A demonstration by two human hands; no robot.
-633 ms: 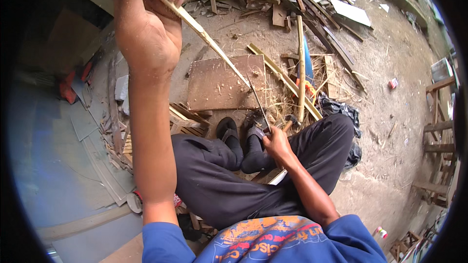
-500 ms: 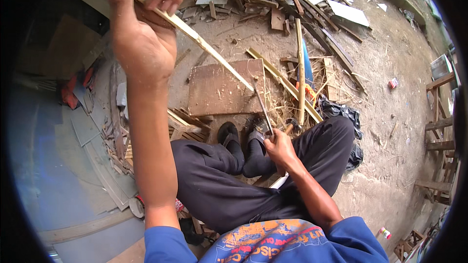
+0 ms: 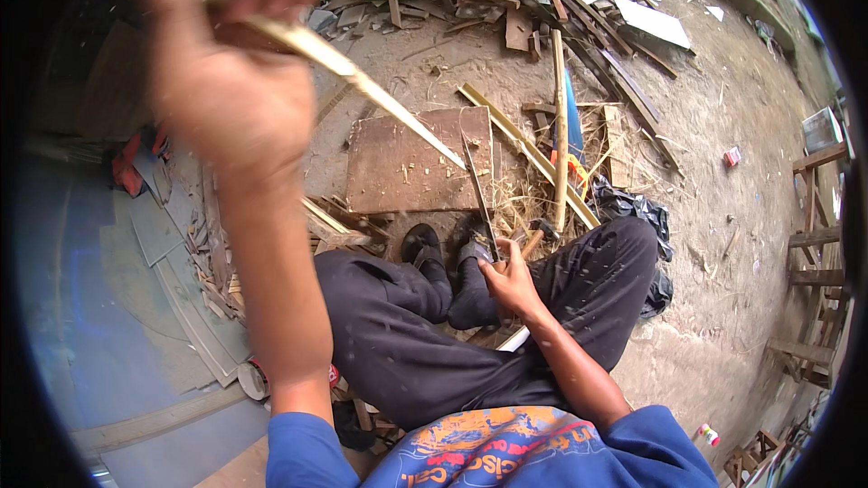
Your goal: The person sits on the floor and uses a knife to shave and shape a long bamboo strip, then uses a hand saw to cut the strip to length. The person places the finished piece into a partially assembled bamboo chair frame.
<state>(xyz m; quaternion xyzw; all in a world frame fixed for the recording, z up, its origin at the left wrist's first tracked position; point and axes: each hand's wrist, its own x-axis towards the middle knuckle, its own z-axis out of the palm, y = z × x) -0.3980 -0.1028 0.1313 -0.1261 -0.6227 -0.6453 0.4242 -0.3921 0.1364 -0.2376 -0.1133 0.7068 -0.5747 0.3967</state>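
Observation:
My left hand, raised at the upper left and blurred by motion, is closed around a long pale strip of bamboo or wood. The strip slants down to the right, its far end close to the blade of a long thin knife. That knife stands up from my right hand, which is closed on its handle near my knees. Beneath the strip's lower part lies a brown board scattered with small chips. A hammer shows just beyond my right hand.
A pole and a yellowish split length lie right of the board, among shavings. Black plastic bunches by my right knee. Scrap wood is heaped at the far side. Wooden frames stand at the right.
My left hand has moved left and slightly down with the strip, whose lower end has shifted slightly left. The knife has tilted and moved left a little with my right hand.

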